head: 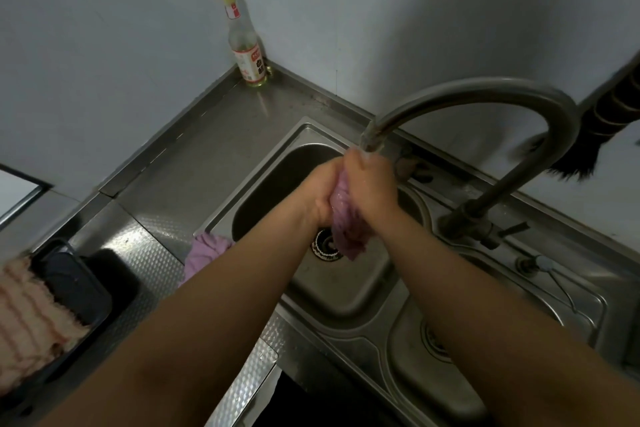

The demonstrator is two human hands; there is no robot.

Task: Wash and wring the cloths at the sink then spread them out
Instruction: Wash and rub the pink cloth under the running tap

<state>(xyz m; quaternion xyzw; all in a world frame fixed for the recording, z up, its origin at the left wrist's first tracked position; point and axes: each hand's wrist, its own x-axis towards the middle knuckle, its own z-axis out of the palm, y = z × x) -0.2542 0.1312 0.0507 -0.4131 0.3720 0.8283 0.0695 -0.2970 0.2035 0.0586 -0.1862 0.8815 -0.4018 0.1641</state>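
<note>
Two hands hold one purple cloth (343, 218) bunched into a rope over the sink (346, 291), right under the tap (478, 97) spout where water runs onto the knuckles. The left hand (320, 192) has its grip clenched around the cloth from the left side, and the right hand (372, 189) has its grip wrapped around the same cloth from the right, the two touching each other. The cloth's lower end hangs down above the drain (323, 246).

A second purple cloth (204, 255) lies draped over the sink's left rim, partly hidden by the left forearm. Farther left of the sink, on the metal desk (221, 149), sits a dark tray (79, 284) with a striped cloth (27, 315) lying over its edge. A bottle (244, 45) stands in the corner behind the sink.

Judging by the running water and the squeezing hold, the washing step is in hand, close to wringing. The next move likely calls for twisting the hands in opposite directions to press water out, keeping the cloth over the basin so the drips fall inside.
</note>
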